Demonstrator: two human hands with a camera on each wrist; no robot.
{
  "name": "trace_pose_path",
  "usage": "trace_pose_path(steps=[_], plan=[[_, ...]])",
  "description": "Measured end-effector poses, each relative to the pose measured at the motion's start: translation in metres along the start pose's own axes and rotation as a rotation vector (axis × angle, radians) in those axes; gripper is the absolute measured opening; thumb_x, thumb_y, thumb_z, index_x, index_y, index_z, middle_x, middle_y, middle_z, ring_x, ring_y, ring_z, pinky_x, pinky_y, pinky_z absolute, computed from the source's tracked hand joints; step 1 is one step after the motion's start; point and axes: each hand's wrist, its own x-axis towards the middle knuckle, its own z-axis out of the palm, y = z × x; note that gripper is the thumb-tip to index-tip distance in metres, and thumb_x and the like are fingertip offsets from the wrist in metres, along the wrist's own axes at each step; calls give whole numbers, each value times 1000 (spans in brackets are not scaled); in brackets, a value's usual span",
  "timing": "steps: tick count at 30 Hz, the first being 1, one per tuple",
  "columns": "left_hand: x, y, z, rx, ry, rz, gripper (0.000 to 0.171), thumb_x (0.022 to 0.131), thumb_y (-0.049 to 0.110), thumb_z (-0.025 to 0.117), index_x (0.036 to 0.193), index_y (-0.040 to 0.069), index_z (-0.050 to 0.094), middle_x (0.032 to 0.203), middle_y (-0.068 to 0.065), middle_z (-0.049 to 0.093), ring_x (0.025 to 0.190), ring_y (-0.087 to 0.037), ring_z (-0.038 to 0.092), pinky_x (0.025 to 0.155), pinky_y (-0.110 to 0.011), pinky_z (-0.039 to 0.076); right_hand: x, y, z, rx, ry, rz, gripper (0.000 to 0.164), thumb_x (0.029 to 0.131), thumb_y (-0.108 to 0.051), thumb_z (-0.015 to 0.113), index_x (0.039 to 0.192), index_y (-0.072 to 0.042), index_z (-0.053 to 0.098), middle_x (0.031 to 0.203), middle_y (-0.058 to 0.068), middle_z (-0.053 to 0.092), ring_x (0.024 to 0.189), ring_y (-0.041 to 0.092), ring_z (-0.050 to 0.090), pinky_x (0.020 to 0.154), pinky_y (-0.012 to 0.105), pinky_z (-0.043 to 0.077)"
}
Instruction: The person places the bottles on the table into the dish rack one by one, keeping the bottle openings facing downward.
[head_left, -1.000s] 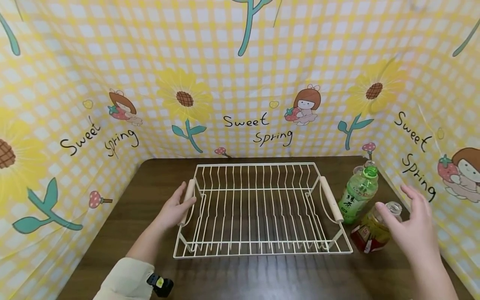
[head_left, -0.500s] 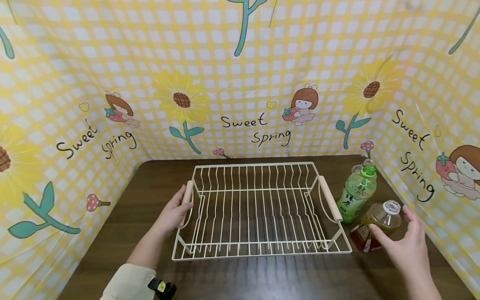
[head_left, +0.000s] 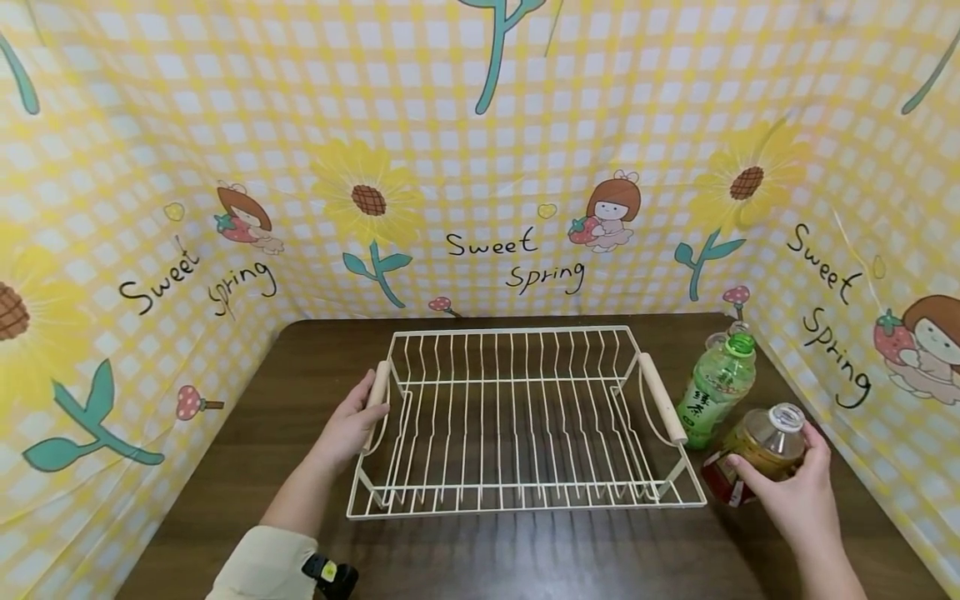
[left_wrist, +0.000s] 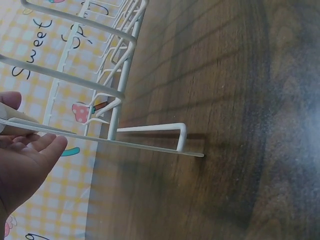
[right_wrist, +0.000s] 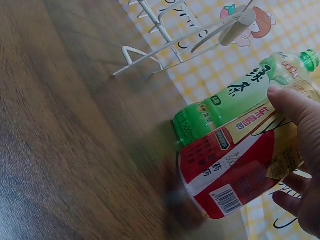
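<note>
A cream wire dish rack (head_left: 525,510) stands mid-table, with a pale wooden handle at each end. My left hand (head_left: 347,435) holds the left wooden handle (head_left: 379,382); in the left wrist view the thumb lies above it and the fingers curl underneath. To the right of the rack, my right hand (head_left: 804,504) has thumb and fingers around the upper body of a plastic drink bottle (right_wrist: 225,175) with a red and yellow label and a clear neck. Close beside it is a green tea bottle (head_left: 716,392), upright, which the held bottle partly covers in the right wrist view.
Behind the green bottle shows part of another clear bottle (head_left: 716,340). The dark wooden table (head_left: 510,558) is enclosed at the back and sides by a yellow checked cloth (head_left: 480,167). The rack's right handle (head_left: 663,398) stands close to the green bottle.
My right hand has come down and leftward from above the red-labelled bottle and now grips it. The left hand stays on the rack handle, and the rack has not moved.
</note>
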Motion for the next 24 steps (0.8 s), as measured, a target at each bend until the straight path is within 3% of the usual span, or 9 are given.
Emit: trace_pose_path(steps=[6, 13, 15, 16, 20, 22, 24], plan=[[0, -2, 0, -7, -6, -5, 72, 100, 6, 46, 157, 5, 2, 166, -14, -2, 150, -34, 10, 122, -49, 14, -1, 0, 2, -11, 7, 43, 105, 82, -24, 77, 155, -12, 3, 145, 37, 33, 128, 50, 37, 101, 59, 30], [0, -3, -2, -15, 6, -19, 72, 100, 6, 45, 158, 7, 2, 166, -13, -2, 150, -34, 10, 122, -48, 14, -1, -10, -1, 14, 4, 48, 106, 82, -23, 77, 156, -17, 2, 152, 32, 28, 132, 50, 34, 111, 59, 27], [0, -3, -2, -24, 4, -17, 72, 100, 6, 45, 158, 6, 2, 166, -13, -2, 150, -34, 9, 122, -48, 13, -1, -15, -3, 13, 0, 42, 107, 82, -23, 78, 156, -20, 1, 154, 28, 26, 133, 47, 35, 113, 51, 29], [0, -2, -2, -30, 4, -15, 71, 100, 6, 44, 157, 6, 2, 166, -13, -2, 150, -34, 9, 122, -47, 13, -1, -18, -4, 12, -2, 35, 107, 82, -22, 78, 156, -21, 1, 154, 26, 27, 131, 45, 37, 111, 42, 34], [-1, -1, -1, -41, 6, -14, 72, 99, 6, 45, 157, 5, 2, 166, -13, -1, 150, -33, 11, 122, -47, 13, 0, -31, -9, -18, -6, 10, 106, 81, -23, 79, 155, -21, 4, 149, 22, 34, 116, 30, 45, 83, 9, 36], [-1, -1, 0, -40, 5, -12, 72, 99, 5, 45, 157, 5, 3, 166, -14, -1, 149, -34, 11, 122, -48, 13, 2, -37, -11, -23, -5, -7, 104, 81, -23, 80, 155, -19, 7, 146, 23, 36, 106, 19, 46, 71, 4, 32], [-2, -1, 0, -36, 6, -10, 72, 99, 6, 45, 157, 5, 2, 166, -14, -1, 149, -34, 11, 122, -49, 13, 3, -44, -13, -21, -6, -24, 104, 80, -22, 81, 154, -17, 8, 146, 23, 37, 103, 12, 45, 71, 4, 32]])
